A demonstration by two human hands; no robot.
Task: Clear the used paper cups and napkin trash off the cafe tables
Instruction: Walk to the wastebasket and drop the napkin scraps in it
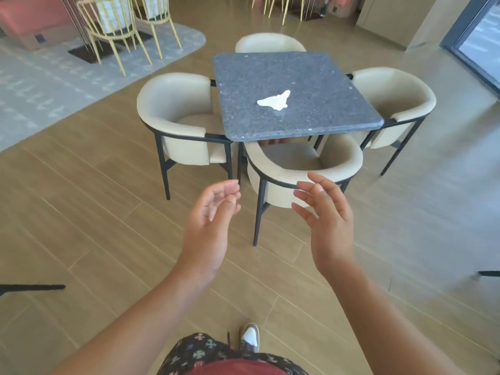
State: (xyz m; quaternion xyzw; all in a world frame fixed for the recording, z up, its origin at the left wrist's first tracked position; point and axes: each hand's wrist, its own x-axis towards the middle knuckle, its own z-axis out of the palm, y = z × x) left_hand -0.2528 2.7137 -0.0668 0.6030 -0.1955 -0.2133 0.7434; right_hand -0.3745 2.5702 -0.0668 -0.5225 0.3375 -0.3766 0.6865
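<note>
Both hands hang in the air over the floor, holding nothing: the left hand (209, 212) has loosely curled, relaxed fingers, and the right hand (324, 212) is spread with its palm turned inward. Just beyond them stands a cream tub chair (303, 169), pushed under a square grey speckled table (295, 77). A crumpled white napkin (274, 100) lies near the middle of the tabletop, well apart from both hands
</note>
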